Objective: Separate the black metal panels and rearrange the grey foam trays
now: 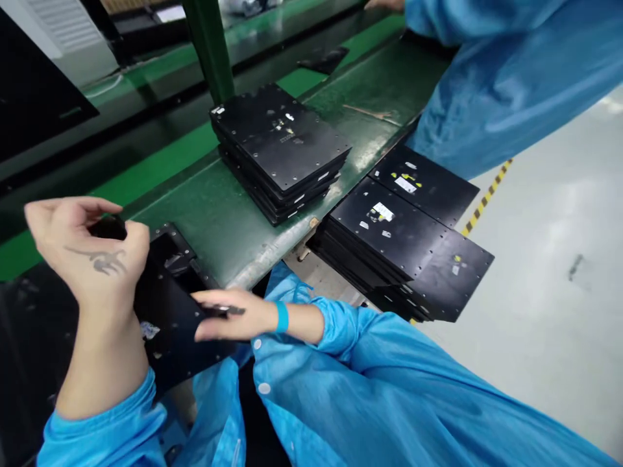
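A black panel [170,324] with small holes along its edge and a torn pale label lies tilted in front of my body. My left hand [92,243], with a dark drawing on its back, is curled closed at the panel's upper left; its fingertips are hidden. At the opposite end, my right hand [233,316], wearing a blue band at the wrist, pinches the panel's edge between thumb and fingers. Just behind the panel, a black frame-like part [178,253] with a recessed middle rests on the green bench [209,201].
A stack of black panels [287,139] stands on the bench. Lower, to the right, are more stacked black panels [389,220] with labels. A green post [209,52] rises behind the bench. A co-worker in blue clothing [491,84] stands at upper right. Yellow-black tape [487,198] marks the floor.
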`<state>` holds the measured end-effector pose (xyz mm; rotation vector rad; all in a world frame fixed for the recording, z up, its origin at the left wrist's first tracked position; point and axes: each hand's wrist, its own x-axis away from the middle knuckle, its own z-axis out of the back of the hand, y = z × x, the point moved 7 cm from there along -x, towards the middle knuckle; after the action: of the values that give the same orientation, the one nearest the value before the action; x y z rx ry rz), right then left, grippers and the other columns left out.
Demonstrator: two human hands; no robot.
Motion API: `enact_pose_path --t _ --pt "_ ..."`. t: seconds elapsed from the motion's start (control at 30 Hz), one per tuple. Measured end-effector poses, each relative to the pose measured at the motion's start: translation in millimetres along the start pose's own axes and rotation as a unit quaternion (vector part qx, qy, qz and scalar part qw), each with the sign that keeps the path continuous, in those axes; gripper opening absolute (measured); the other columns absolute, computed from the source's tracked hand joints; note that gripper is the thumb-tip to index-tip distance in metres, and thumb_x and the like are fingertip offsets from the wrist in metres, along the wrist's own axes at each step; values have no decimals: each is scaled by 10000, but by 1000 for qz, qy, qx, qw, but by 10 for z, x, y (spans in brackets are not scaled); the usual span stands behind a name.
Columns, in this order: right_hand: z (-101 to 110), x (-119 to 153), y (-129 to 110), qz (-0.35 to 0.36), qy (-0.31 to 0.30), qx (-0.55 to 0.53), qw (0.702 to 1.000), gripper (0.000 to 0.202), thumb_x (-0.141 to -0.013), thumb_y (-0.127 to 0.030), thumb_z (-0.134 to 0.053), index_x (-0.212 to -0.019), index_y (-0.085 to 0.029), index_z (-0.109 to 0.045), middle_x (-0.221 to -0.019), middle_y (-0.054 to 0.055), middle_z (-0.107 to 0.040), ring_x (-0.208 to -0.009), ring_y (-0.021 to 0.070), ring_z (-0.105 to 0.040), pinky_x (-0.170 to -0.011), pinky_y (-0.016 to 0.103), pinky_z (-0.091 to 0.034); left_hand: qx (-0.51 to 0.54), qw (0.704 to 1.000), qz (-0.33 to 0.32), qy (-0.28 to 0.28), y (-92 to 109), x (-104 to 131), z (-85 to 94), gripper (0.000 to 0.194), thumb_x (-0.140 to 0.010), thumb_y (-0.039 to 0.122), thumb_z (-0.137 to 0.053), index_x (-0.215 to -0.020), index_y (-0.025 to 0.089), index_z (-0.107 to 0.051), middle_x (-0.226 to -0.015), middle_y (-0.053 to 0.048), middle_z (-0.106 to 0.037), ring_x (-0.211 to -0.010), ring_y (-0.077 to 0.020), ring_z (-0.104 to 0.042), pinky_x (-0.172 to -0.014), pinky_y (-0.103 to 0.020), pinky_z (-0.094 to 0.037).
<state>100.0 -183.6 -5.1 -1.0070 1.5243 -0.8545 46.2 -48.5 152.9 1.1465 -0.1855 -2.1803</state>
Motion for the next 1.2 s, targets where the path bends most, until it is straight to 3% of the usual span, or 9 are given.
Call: enact_pose_path --t 0.1,0.2,0.4,0.53,0.67,0.8,1.0,1.1,1.2 --pt "-142 78 -242 -35 23 29 999 544 -807 -665 -716 -756 -147 -561 -687 3 -554 -650 134 -540 -682 243 -532 8 994 -86 66 542 88 299 270 -844 323 -642 -1013 115 -676 -1098 -130 -560 -1014 -306 -582 -824 -432 -522" --pt "45 227 -684 -115 57 36 991 414 -833 -547 -723 -769 -148 -633 -712 14 -611 -656 143 -565 -640 238 -527 7 978 -157 135 597 350 552 313 -921 369 -644 -1024 74 -665 -989 -127 -615 -1015 -282 -575 -919 -431 -468" --pt "1077 344 -1267 -180 237 169 940 215 -680 -340 -778 -832 -190 -754 -791 37 -697 -733 206 -674 -616 239 -529 -223 966 132 19 -751 1674 496 468 -891 522 -670 -1042 80 -708 -1019 -170 -598 -949 -339 -599 -842 -449 -498" --pt "1160 212 -1004 -249 217 248 911 304 -587 -446 -733 -653 -164 -640 -663 46 -614 -696 204 -606 -587 256 -455 -279 932 230 -21 -999 2246 356 424 -859 470 -767 -1042 92 -708 -1060 -163 -586 -997 -351 -575 -918 -467 -479" --pt "1007 110 -819 -334 243 246 877 414 -439 -503 -755 -679 -176 -675 -661 60 -605 -631 206 -554 -522 275 -422 -234 940 232 -90 -868 2225 242 446 -890 413 -755 -1103 32 -663 -1184 -192 -570 -1108 -373 -531 -1002 -501 -449" --pt "862 76 -878 -381 230 308 841 435 -343 -533 -741 -600 -194 -648 -680 83 -622 -665 230 -572 -504 279 -423 88 943 320 27 -960 2160 343 515 -803 443 -793 -1109 65 -624 -1297 -202 -540 -1265 -319 -502 -1128 -436 -390" --pt "878 140 -871 -382 242 298 841 488 -352 -502 -775 -745 -218 -715 -738 74 -666 -687 211 -588 -531 251 -455 523 646 551 -72 -962 2169 -46 479 -513 263 -799 -924 140 -587 -817 -58 -639 -692 -196 -605 -625 -282 -492" --pt "871 166 -890 -387 259 286 838 471 -338 -474 -762 -725 -212 -708 -778 75 -677 -747 229 -620 -545 240 -479 531 654 533 -74 -893 2046 316 466 -453 209 -773 -886 110 -633 -812 -68 -661 -676 -190 -608 -604 -254 -487" --pt "878 195 -908 -388 268 282 836 433 -322 -459 -746 -668 -203 -700 -841 79 -695 -808 225 -636 -561 202 -494 521 720 456 -34 -883 1862 1141 516 -509 163 -831 -994 107 -665 -980 -82 -695 -828 -221 -675 -776 -267 -555"
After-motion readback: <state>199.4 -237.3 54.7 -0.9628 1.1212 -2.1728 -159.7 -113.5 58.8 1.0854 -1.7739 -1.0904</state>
